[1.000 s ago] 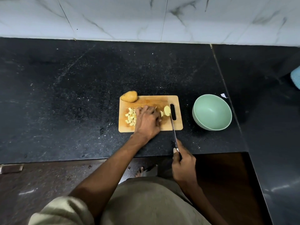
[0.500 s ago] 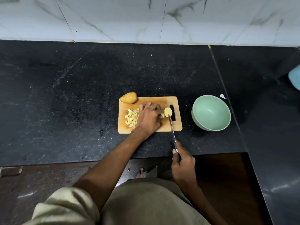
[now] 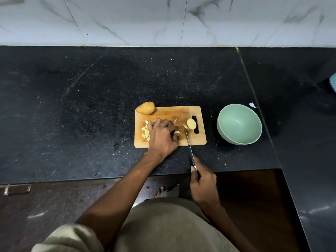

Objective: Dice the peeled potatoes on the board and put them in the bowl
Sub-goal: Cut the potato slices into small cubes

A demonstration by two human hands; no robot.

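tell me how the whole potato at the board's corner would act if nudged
The potato looks rounded and egg-shaped, so it would probably roll or wobble rather than slide. It overhangs the board at the far left corner, so a nudge could tip it onto the counter. It looks solid, likely firm.

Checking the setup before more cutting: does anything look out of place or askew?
The whole tan potato sits half off the wooden cutting board's far left corner, overhanging the black counter. It might roll. Nothing has spilled; the green bowl is empty.

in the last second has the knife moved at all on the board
Yes. The knife tip has slid left, away from the potato end piece by the board's handle slot, toward the left hand.
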